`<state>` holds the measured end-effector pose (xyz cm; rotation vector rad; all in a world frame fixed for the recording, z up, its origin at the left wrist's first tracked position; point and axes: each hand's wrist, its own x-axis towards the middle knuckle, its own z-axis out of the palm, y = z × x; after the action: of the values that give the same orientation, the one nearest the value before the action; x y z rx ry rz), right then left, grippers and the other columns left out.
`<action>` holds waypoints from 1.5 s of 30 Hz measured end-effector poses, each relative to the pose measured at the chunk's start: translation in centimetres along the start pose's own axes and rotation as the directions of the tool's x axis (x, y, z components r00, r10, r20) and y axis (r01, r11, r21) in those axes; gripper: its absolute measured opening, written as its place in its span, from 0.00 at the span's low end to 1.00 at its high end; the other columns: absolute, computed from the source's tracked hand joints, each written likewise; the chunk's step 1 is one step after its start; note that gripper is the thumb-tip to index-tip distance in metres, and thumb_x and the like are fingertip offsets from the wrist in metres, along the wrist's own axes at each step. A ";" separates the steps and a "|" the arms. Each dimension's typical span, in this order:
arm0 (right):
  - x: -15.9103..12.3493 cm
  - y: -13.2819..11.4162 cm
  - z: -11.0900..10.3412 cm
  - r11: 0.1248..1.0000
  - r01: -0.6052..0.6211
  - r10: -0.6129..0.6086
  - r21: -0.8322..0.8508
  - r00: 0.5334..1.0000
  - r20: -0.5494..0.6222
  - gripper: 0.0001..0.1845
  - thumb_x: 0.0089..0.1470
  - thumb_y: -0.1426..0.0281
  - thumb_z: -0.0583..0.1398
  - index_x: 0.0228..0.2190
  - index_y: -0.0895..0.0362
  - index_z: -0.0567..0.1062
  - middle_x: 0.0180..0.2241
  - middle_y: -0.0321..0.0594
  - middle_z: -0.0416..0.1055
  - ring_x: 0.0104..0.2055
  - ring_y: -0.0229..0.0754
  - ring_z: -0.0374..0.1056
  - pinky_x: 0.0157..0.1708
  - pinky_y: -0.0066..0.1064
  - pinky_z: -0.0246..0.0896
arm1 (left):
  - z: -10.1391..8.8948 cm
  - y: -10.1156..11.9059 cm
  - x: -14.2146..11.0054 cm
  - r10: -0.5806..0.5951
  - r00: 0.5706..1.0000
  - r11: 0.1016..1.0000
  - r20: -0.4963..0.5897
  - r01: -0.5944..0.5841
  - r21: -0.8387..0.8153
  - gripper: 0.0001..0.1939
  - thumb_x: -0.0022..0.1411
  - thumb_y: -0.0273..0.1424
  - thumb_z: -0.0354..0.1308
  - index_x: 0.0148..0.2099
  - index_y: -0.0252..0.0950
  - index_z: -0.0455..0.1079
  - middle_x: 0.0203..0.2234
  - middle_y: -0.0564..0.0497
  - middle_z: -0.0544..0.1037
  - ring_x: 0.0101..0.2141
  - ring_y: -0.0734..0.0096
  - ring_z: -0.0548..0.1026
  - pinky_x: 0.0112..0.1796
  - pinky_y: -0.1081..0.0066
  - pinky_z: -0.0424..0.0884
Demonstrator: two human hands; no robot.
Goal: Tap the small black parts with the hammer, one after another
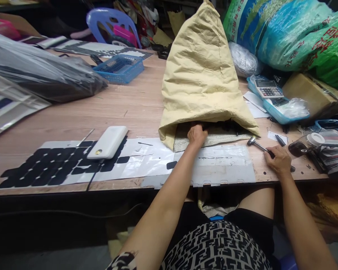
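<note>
A pale yellow woven sack (201,71) lies on the table with its mouth towards me, dark items just visible inside. My left hand (197,135) is at that mouth, over the lower lip of the sack. Its fingers look curled, their tips are hidden, and what they grip cannot be made out. To the right, my right hand (279,160) is closed around the handle of a small hammer (253,142), whose metal head points left. Below the sack lies a clear plastic sheet (225,168). White backing paper (141,159) with black rounded pads (42,165) spreads leftwards.
A white power bank (108,142) with a cable rests on the pads. Blue baskets (122,71), a calculator (268,89), a jar of dark liquid (301,146) and a cardboard box (312,93) stand around. Large plastic-wrapped bundles (42,71) lie left.
</note>
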<state>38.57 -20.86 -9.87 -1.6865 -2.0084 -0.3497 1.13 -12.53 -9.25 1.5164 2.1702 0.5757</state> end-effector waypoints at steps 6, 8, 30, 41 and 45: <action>0.0 0.1 0.1 0.999 0.018 -0.016 -0.048 0.999 0.043 0.14 0.59 0.63 0.59 0.41 0.53 0.82 0.36 0.41 0.74 0.42 0.47 0.69 0.42 0.36 0.62 | 0.2 -2.3 -6.6 0.418 0.902 0.901 0.109 -0.397 -0.175 0.08 0.60 0.37 0.66 0.42 0.41 0.79 0.38 0.49 0.79 0.45 0.57 0.72 0.45 0.62 0.68; 0.2 0.3 -0.1 0.999 0.036 -0.033 -0.041 0.997 0.072 0.14 0.60 0.63 0.58 0.42 0.53 0.81 0.37 0.42 0.74 0.43 0.48 0.69 0.43 0.37 0.63 | 1.1 -2.6 -7.9 0.497 0.861 0.856 0.105 -0.467 -0.222 0.08 0.59 0.35 0.68 0.41 0.41 0.79 0.37 0.50 0.79 0.45 0.58 0.70 0.46 0.62 0.67; -2.2 -14.8 -2.9 0.863 0.051 -0.182 0.502 0.959 0.215 0.20 0.68 0.65 0.52 0.56 0.47 0.76 0.35 0.40 0.74 0.36 0.42 0.72 0.38 0.34 0.70 | 1.6 -1.8 -7.9 0.402 0.909 0.889 0.108 -0.359 -0.286 0.07 0.53 0.33 0.73 0.37 0.44 0.82 0.34 0.52 0.79 0.44 0.59 0.70 0.49 0.60 0.67; -2.6 -13.8 -3.1 0.892 0.008 -0.123 0.451 0.966 0.226 0.19 0.67 0.66 0.53 0.55 0.48 0.77 0.38 0.40 0.75 0.39 0.43 0.73 0.39 0.34 0.69 | 2.3 -2.4 -7.8 0.427 0.900 0.872 0.084 -0.385 -0.302 0.08 0.54 0.36 0.72 0.38 0.44 0.82 0.35 0.51 0.80 0.45 0.58 0.70 0.49 0.59 0.66; -2.2 -11.9 -3.0 0.928 0.000 -0.062 0.372 0.986 0.155 0.18 0.66 0.65 0.54 0.53 0.50 0.78 0.39 0.40 0.76 0.39 0.43 0.73 0.39 0.33 0.67 | 2.3 -2.5 -7.7 0.443 0.893 0.867 0.084 -0.403 -0.292 0.08 0.55 0.36 0.71 0.39 0.43 0.82 0.36 0.51 0.80 0.46 0.58 0.70 0.49 0.60 0.66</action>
<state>27.89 -26.60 -7.10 -1.4825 -2.0611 0.1612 2.93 -20.42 -11.70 1.8244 1.5714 0.8305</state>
